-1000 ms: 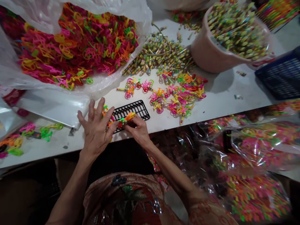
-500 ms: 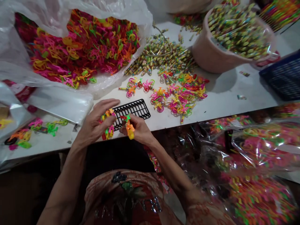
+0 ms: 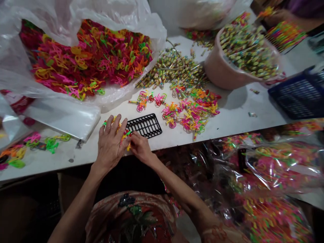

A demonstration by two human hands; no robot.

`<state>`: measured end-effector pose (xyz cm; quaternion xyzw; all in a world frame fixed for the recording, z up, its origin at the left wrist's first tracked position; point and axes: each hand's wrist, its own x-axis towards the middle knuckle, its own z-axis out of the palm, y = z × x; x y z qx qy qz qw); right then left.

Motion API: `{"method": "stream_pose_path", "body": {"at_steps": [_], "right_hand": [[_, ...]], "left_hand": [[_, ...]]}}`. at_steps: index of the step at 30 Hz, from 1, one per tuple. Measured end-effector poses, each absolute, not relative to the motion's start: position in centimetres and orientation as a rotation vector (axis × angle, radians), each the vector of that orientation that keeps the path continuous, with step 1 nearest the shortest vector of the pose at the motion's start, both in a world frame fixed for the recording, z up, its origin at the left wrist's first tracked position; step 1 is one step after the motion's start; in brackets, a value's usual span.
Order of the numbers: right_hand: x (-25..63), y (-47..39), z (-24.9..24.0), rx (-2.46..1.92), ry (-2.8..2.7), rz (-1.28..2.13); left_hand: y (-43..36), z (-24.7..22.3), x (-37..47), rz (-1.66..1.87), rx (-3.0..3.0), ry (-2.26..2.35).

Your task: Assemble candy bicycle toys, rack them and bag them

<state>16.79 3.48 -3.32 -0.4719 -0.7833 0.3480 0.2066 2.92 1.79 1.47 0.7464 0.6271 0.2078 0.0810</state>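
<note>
A black plastic rack (image 3: 145,126) with rows of slots lies on the table in front of me. My left hand (image 3: 111,143) lies over its left end, fingers stretched and slightly apart, covering small bright plastic toys (image 3: 117,121). Against the left thumb, my right hand (image 3: 140,145) pinches a small colourful plastic toy (image 3: 129,134), mostly hidden by the fingers. Beyond the rack, small pink, yellow and green toys with wheel-like rings (image 3: 189,113) lie in a loose pile. Several printed candy-like tubes (image 3: 174,67) are heaped behind them.
A large clear bag (image 3: 111,98) of bright plastic pieces fills the back left. At the back right stand a pink bucket (image 3: 215,64) of tubes and a blue basket (image 3: 301,94). Clear sleeves (image 3: 68,118) lie left. Another person's hand (image 3: 278,17) shows top right. Filled bags (image 3: 280,162) lie below the table.
My right hand has brought its toy left against my left hand. The left hand has turned and now covers the toys on the rack. The view has shifted slightly.
</note>
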Motion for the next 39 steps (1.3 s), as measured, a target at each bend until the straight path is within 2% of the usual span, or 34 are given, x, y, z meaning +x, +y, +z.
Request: {"method": "stream_pose_path", "body": {"at_steps": [5,11,14,18,22,26,30,33,39], "right_hand": [[16.8,2.9,-3.1,-1.356,-2.418,0.835],[18.5,10.3,0.3,-1.117,-2.541,1.105],[17.0,15.9,1.8,-1.585,-2.393,0.640],[14.5,18.6,1.7,-1.698,-2.573,0.461],[16.4,15.6,1.2,-1.546,-2.712,0.401],[20.4,11.4,1.4,-1.492,-2.668,0.499],[20.7,7.6,0.7,-1.456,-2.419,0.726],[18.9,5.0,-0.5,-1.335,-2.486,0.946],[16.2,3.0,-2.1,-1.360,-2.586,0.916]], "left_hand": [[1.7,1.8,3.3,0.582,2.273,1.895],[1.5,2.3,3.1,0.512,2.286,1.889],[1.5,2.3,3.1,0.528,2.293,1.885],[1.5,2.2,2.7,0.551,2.258,1.870],[1.7,2.3,1.6,0.693,2.134,1.813],[2.5,2.9,0.8,0.894,1.998,1.940],[3.4,2.9,1.1,0.758,2.018,1.949],[3.3,2.2,1.8,0.624,2.133,1.914],[3.0,2.1,2.7,0.453,2.261,1.922]]}}
